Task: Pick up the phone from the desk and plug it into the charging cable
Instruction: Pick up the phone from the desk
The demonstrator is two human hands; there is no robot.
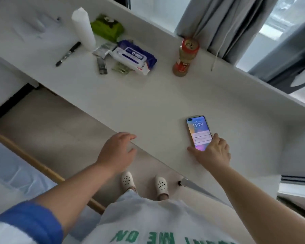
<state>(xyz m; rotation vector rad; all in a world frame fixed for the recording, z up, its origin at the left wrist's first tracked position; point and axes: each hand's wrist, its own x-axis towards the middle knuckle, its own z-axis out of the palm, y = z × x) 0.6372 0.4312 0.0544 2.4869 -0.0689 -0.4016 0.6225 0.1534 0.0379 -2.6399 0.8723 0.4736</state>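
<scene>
The phone lies flat on the white desk with its screen lit, showing 11:29. My right hand rests over the phone's near end, thumb on the left edge and fingers on the right edge, the phone still flat on the desk. My left hand hovers at the desk's front edge, fingers loosely apart and holding nothing. A white charging cable hangs down by the grey curtain at the back, its tip resting on the desk.
At the back stand a red-capped bottle, a wipes pack, a green pouch, a white paper roll and a black pen. A raised ledge borders the desk's far side. My feet in white clogs stand below.
</scene>
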